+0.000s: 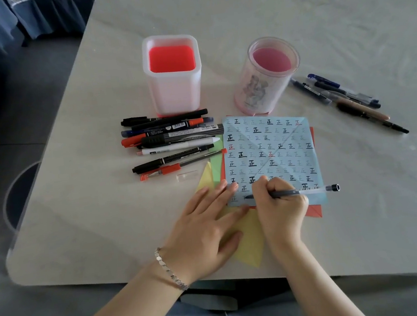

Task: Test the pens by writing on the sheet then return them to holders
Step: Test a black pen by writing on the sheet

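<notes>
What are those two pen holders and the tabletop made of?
Square holder: likely frosted translucent plastic, its red base glowing through milky walls. Round holder: probably clear glossy plastic, a printed picture showing on its wall. Tabletop: seems polished stone or stone-look slab, pale with faint veins and soft sheen.

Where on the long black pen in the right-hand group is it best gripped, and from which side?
Probably near its pointed end, pinched across the barrel from above on the near-right side. That end of the black pen juts past the tan pen onto bare table, while its other end lies close against that pen.
</notes>
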Demonstrator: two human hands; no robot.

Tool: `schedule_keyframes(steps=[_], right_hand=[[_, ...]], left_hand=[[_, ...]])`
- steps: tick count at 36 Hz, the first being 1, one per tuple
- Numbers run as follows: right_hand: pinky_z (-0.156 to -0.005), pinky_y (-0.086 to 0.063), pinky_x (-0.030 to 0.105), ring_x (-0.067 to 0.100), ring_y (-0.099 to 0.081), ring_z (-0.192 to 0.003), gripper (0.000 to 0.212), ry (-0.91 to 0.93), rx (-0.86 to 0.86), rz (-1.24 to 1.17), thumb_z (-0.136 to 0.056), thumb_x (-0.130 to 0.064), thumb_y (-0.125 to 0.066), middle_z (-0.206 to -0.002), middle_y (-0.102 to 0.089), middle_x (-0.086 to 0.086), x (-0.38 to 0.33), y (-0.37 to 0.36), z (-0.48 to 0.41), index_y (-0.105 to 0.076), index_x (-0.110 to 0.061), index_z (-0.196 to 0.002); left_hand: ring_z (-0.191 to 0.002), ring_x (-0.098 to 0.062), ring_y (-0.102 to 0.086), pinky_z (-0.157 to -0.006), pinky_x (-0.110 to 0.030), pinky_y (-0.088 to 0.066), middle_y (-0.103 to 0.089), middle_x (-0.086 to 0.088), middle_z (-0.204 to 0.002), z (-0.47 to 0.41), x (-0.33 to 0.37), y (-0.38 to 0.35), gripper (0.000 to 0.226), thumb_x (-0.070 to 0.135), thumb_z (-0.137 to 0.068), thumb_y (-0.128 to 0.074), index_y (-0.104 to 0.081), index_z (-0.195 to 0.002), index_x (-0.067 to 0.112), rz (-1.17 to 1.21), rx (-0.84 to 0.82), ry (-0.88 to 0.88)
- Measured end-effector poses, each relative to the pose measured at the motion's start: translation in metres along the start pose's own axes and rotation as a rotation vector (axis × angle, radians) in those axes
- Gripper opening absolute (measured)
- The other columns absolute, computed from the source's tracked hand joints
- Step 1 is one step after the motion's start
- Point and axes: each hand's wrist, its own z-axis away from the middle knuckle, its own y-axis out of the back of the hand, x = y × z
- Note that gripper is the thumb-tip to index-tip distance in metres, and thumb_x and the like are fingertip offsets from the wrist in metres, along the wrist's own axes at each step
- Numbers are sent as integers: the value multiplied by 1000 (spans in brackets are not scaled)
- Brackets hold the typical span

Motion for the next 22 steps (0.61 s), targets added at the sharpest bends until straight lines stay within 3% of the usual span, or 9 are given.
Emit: schedule_keyframes(steps=[3,6,11,19,22], right_hand=[[-44,-25,15,10,-23,-45,43,23,-20,3,-74,-33,-48,-40,-23,-3,0,0,0,-31,-7,-43],[-44,-23,14,9,-23,-44,40,11,-33,-16,-74,-22,-51,-43,-29,-1,-1,1,0,-29,-12,-42],[-43,-23,14,9,-22,-45,41,7,-19,-11,-74,-16,-53,-42,-23,-1,-3,1,0,-31,1,-43],[-43,-24,14,10,-22,-46,42,27,23,15,-72,-32,-43,-40,-20,-4,-2,2,1,-29,-6,-42],[-44,-25,14,11,-23,-47,35,43,35,40,-72,-30,-41,-40,-17,-7,-3,1,0,-25,-17,-44]], left_hand=[[-136,-21,-27,-112,-36,-15,-41,-8,-143,0,0,0,43,42,-89,-41,-58,-125,26,1,-4,2],[-136,-20,-26,-113,-35,-14,-41,-8,-143,0,0,0,43,42,-89,-41,-59,-124,26,-2,-4,1],[-136,-20,-27,-112,-35,-15,-42,-8,-143,0,0,1,43,42,-89,-41,-59,-124,26,-4,1,0],[-137,-20,-26,-113,-35,-14,-41,-7,-143,1,-1,-1,42,42,-89,-41,-58,-124,26,-6,-8,0],[-137,-20,-26,-113,-35,-14,-41,-7,-143,1,-1,-1,42,42,-89,-42,-58,-124,26,-1,-5,-4]])
